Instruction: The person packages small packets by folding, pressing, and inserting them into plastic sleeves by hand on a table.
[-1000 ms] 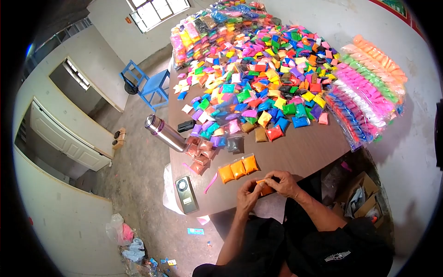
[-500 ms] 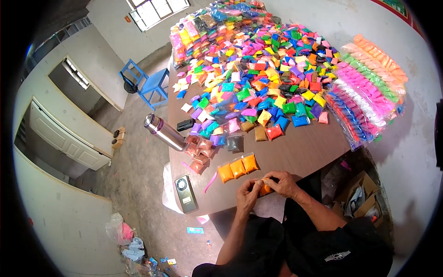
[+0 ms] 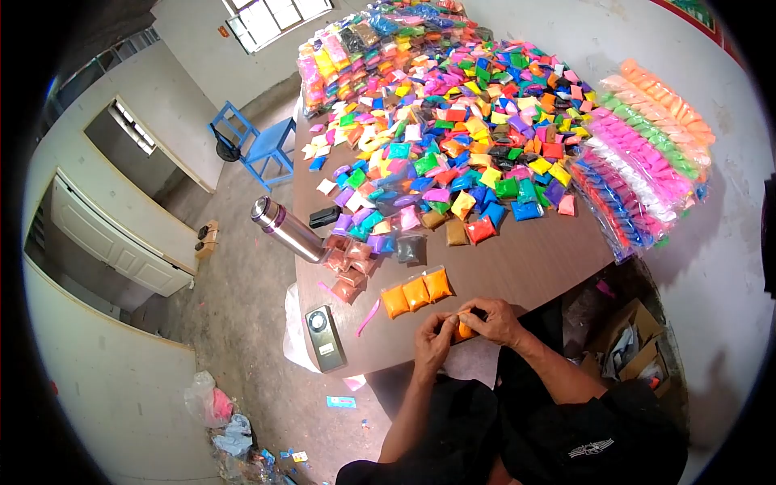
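On my remote feed I get a flask [image 3: 289, 230] up-left of the orange strip [image 3: 415, 294] on the desk [image 3: 525, 260], phone [image 3: 324, 338] down-left of it. L hand [image 3: 434, 338], just below strip, pinches an orange pack [image 3: 466, 331]; pack's btwn both hands, below-right of strip. R hand [image 3: 495, 322] also has fingertips closed on pack. Bagged rows [image 3: 643, 145] well up-right of strip.

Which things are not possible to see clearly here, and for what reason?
- Head view, orange packet: partly hidden by the left hand and right hand.
- Head view, packet pile: lower packets hidden by upper ones.
- Head view, window: cut off by the top edge.
- Head view, white emblem: details too small.
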A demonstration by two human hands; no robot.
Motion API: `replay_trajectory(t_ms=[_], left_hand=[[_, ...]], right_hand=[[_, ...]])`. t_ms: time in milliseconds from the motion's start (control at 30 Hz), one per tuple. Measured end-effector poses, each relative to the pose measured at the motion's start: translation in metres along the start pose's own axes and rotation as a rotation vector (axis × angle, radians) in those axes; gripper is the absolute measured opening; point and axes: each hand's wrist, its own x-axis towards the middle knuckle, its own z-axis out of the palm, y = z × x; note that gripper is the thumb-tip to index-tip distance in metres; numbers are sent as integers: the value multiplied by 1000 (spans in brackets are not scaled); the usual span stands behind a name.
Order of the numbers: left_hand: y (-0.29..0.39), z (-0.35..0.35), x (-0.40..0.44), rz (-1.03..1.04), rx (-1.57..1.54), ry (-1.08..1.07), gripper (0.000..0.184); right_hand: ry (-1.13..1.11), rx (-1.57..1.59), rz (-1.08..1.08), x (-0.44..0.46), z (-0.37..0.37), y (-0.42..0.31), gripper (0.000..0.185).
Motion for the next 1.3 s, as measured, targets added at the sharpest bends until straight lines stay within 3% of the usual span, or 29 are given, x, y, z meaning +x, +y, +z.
replay_trajectory(t_ms=[300, 567, 800, 1000, 1300], left_hand=[[31, 5, -4, -86, 8, -37, 28], [16, 0, -2, -71, 4, -29, 25], [24, 2, -4, -97, -14, -29, 28], [20, 4, -2, -17, 24, -48, 31], [18, -1, -2, -57, 13, -79, 29]], right_hand=[[36, 36, 39, -2, 1, 3, 15], [21, -1, -36, 0, 0, -1, 15], [-15, 5, 30, -1, -1, 4, 16], [70, 79, 20, -1, 1, 5, 16], [-16, -52, 3, 0, -3, -2, 20]])
